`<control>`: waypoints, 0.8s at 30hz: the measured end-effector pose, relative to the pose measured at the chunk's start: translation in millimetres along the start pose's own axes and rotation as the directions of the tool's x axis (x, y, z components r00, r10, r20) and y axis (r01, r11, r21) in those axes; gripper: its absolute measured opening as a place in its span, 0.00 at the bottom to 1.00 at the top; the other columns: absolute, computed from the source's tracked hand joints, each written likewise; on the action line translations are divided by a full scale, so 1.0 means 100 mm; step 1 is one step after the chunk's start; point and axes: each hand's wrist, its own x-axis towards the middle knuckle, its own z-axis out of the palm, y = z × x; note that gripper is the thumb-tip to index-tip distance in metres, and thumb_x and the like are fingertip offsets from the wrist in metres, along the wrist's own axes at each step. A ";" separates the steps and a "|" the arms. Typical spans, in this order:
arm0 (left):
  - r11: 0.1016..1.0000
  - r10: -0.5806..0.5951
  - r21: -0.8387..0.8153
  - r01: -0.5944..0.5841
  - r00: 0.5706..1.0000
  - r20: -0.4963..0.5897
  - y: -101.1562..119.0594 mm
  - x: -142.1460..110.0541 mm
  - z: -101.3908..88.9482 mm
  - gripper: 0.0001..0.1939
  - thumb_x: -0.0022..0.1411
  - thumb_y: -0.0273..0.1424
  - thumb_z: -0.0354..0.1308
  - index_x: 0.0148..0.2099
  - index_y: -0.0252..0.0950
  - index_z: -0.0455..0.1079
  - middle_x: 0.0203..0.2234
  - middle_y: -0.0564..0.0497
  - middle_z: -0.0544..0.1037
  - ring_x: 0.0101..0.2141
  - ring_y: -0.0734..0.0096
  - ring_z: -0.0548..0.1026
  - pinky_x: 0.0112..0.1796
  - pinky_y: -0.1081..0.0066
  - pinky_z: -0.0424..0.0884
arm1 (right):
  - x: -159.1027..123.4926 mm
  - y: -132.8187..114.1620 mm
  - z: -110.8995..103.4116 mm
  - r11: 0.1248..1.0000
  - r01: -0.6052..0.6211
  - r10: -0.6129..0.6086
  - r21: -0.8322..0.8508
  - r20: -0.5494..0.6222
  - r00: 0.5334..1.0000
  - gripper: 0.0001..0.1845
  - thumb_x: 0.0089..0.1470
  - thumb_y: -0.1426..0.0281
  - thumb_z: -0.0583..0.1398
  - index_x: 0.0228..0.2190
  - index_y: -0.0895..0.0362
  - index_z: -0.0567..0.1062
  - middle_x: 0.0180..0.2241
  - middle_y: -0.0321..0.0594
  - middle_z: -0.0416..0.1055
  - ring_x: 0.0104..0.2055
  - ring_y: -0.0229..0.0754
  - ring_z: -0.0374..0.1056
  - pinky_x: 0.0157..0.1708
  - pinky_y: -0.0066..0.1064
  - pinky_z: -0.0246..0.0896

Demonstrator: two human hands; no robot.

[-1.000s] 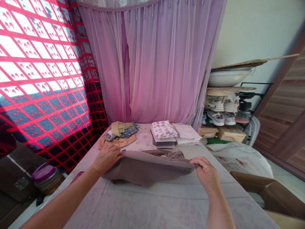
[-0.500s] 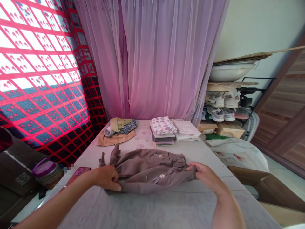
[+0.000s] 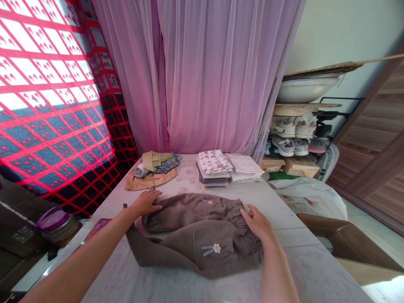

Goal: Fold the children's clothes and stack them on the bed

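Our open left hand [image 3: 145, 203] rests its fingertips on the brown trousers [image 3: 195, 244] and our open right hand [image 3: 258, 223] lies on their elasticated waistband [image 3: 240, 219], neither gripping, while the trousers lie loosely folded on the pale floral tablecloth [image 3: 309, 273], just before folded clothes [image 3: 213, 168].

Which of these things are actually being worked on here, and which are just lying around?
Being worked on: taupe trousers with a flower patch, under the left hand and right hand.

Just lying around: a pile of tan and denim clothes, a stack of folded patterned cloth, a phone in a pink case, a purple-lidded jar.
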 end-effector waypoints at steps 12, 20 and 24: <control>0.994 -0.041 0.083 0.069 0.955 -0.292 0.12 0.14 -0.09 0.15 0.64 0.40 0.48 0.42 0.37 0.70 0.34 0.43 0.79 0.40 0.56 0.74 0.51 0.55 0.61 | -0.17 -0.20 -0.17 0.998 -0.042 0.020 -0.053 -0.372 0.928 0.32 0.59 0.58 0.49 0.63 0.51 0.55 0.54 0.48 0.66 0.50 0.52 0.68 0.46 0.40 0.63; 0.992 -0.120 -0.012 0.126 0.907 -0.403 0.34 0.18 0.14 0.29 0.57 0.31 0.56 0.61 0.38 0.61 0.61 0.37 0.63 0.61 0.48 0.59 0.57 0.50 0.55 | -0.14 -0.09 -0.07 0.996 -0.014 -0.017 -0.093 -0.324 0.946 0.30 0.59 0.61 0.49 0.61 0.56 0.59 0.59 0.51 0.60 0.57 0.51 0.62 0.51 0.41 0.61; 0.974 0.059 -0.200 -0.105 0.973 -0.222 0.55 -0.09 0.17 0.18 0.61 0.35 0.52 0.51 0.39 0.72 0.52 0.44 0.75 0.53 0.57 0.71 0.53 0.61 0.64 | -0.11 -0.08 -0.06 0.992 -0.007 -0.027 -0.129 -0.259 0.966 0.27 0.59 0.61 0.49 0.58 0.55 0.64 0.56 0.49 0.65 0.54 0.50 0.65 0.51 0.38 0.61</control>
